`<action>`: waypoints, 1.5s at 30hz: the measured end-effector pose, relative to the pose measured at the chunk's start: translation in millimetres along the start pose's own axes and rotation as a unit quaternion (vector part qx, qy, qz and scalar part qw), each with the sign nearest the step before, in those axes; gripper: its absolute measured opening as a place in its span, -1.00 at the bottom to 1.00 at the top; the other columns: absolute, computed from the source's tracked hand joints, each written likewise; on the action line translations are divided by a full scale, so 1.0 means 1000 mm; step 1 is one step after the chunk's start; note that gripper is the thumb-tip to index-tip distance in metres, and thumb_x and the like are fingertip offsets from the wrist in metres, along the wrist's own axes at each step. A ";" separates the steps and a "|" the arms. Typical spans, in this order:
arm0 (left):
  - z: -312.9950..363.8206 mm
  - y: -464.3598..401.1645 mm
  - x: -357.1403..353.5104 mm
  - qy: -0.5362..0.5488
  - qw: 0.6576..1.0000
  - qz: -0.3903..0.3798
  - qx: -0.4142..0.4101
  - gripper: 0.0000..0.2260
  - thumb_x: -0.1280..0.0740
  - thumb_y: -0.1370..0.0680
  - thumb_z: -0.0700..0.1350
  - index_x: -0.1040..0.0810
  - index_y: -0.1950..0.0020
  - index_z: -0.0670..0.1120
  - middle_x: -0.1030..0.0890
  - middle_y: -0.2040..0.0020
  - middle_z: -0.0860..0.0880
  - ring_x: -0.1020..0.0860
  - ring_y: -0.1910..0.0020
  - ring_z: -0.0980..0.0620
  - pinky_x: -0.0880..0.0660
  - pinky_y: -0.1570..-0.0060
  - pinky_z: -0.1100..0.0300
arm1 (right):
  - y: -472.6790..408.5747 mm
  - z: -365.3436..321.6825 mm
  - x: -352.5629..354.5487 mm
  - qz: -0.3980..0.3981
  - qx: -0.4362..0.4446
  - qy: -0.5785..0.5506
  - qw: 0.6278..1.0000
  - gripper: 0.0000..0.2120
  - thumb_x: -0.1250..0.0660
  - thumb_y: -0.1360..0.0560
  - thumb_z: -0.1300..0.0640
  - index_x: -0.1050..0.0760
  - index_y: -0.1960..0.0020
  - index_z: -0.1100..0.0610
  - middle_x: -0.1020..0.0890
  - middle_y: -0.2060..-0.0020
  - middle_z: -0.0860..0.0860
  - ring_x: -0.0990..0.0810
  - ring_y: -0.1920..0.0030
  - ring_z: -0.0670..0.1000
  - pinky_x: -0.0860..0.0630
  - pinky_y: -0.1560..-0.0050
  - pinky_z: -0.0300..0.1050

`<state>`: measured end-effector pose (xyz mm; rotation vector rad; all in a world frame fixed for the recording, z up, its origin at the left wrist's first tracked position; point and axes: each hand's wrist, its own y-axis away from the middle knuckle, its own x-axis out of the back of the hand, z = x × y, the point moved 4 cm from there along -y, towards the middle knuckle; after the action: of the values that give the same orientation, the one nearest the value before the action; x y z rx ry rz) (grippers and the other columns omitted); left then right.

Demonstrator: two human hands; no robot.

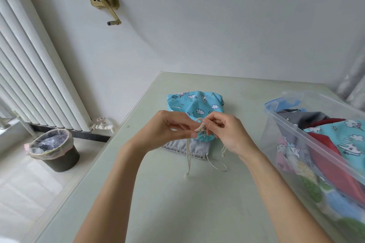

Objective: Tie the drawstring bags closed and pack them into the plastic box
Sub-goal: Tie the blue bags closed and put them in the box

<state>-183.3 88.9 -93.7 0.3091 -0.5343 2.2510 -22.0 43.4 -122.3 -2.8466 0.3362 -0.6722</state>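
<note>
A light-blue drawstring bag (194,104) with cloud prints lies on the pale green table (167,203), its gathered neck turned toward me. Under it lies a grey drawstring bag (195,149), with cream cords trailing toward me. My left hand (169,128) and my right hand (227,132) meet at the blue bag's neck, and each pinches the cream drawstring (199,127) between thumb and fingers. The clear plastic box (296,140) stands at the right, holding several packed bags in blue, red, grey and pink.
A dark waste bin (54,150) with a plastic liner stands on the floor at the left, below a white radiator (39,77) with a valve. The table's left edge runs diagonally. A brass crank fitting (104,2) hangs on the wall.
</note>
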 end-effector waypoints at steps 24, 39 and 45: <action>-0.002 -0.011 -0.008 -0.197 0.966 0.157 -0.057 -0.96 -0.42 -0.47 -0.18 -0.63 0.11 -0.05 -0.62 0.23 0.08 -0.57 0.21 0.19 -0.50 0.25 0.36 | 0.006 -0.020 0.003 0.002 -0.029 -0.075 0.997 -0.79 -0.26 -0.56 0.17 -0.61 0.14 0.24 -0.53 0.54 -0.15 -0.44 0.54 -0.25 -0.32 0.42 -0.47; -0.019 -0.012 -0.013 -0.091 0.991 0.099 -0.008 -0.68 -0.53 -0.32 -0.19 -0.49 0.02 -0.14 -0.65 0.16 0.05 -0.57 0.33 0.18 -0.49 0.17 0.36 | 0.005 -0.018 0.000 -0.031 -0.032 -0.170 0.984 -0.87 -0.34 -0.49 0.13 -0.63 0.13 0.15 -0.57 0.39 0.00 -0.36 0.43 -0.11 -0.29 0.43 -0.32; -0.011 -0.010 -0.010 -0.061 0.986 0.157 -0.020 -0.78 -0.53 -0.34 -0.11 -0.50 0.17 -0.03 -0.65 0.26 0.13 -0.59 0.23 0.19 -0.43 0.14 0.35 | 0.007 -0.025 0.005 -0.065 -0.006 -0.224 0.972 -0.84 -0.37 -0.34 0.04 -0.65 0.18 0.10 -0.62 0.28 0.09 -0.33 0.26 0.11 -0.21 0.37 -0.25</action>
<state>-169.6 93.9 -104.6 0.3652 -0.7361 2.5312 -29.8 32.2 -100.0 -2.9375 0.0808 -0.0328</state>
